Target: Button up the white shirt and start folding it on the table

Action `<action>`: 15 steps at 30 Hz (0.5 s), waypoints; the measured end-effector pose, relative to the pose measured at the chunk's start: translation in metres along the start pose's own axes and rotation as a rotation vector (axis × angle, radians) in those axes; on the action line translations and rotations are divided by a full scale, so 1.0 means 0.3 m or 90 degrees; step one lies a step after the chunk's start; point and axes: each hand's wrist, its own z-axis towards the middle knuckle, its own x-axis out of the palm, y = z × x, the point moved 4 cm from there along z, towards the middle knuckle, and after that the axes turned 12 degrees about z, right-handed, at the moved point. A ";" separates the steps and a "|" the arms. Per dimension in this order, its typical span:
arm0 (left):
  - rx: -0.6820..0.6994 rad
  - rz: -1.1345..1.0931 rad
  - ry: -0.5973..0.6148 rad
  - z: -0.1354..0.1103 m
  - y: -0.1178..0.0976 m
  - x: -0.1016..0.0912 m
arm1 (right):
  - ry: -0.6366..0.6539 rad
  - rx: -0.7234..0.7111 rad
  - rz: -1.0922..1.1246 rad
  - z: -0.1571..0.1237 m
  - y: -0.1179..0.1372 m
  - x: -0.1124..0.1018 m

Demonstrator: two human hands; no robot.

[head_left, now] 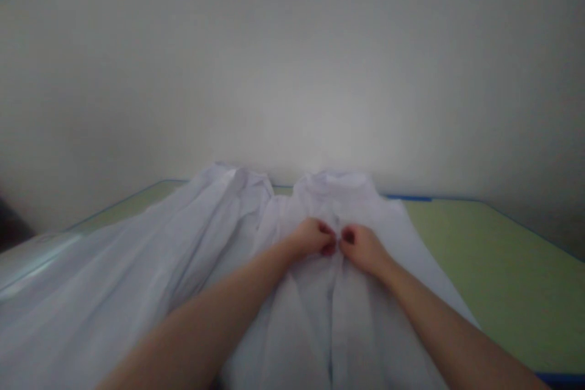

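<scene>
A white button-front coat lies spread over the table, its collar toward the wall. Both my hands meet at its front opening, a little below the collar. My left hand is closed in a pinch on the placket's left side. Opposite it, the fingertips of my right hand pinch the other edge, almost touching the left ones. Any button between the fingertips is too small and blurred to make out. Below the hands the front edges run down close together.
A second white garment lies beside the coat on the left, in long folds. Under both is a green tabletop with blue edging. A plain pale wall rises behind the table. Something dark shows at the far left edge.
</scene>
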 end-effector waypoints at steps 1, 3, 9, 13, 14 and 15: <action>-0.005 -0.006 0.000 -0.001 0.001 0.001 | -0.001 -0.004 0.006 0.000 0.001 0.001; -0.005 -0.027 0.004 0.001 0.005 0.005 | -0.004 -0.015 0.023 0.001 0.003 0.003; 0.004 -0.111 0.025 0.001 0.011 0.018 | 0.007 -0.033 0.062 -0.002 0.008 0.004; 0.003 -0.173 0.032 -0.008 0.005 0.019 | 0.009 -0.033 0.074 -0.005 0.014 0.001; 0.004 -0.181 0.033 -0.009 0.005 0.018 | 0.010 -0.033 0.077 -0.007 0.016 0.001; 0.004 -0.186 0.033 -0.010 0.005 0.018 | 0.011 -0.032 0.080 -0.009 0.018 0.002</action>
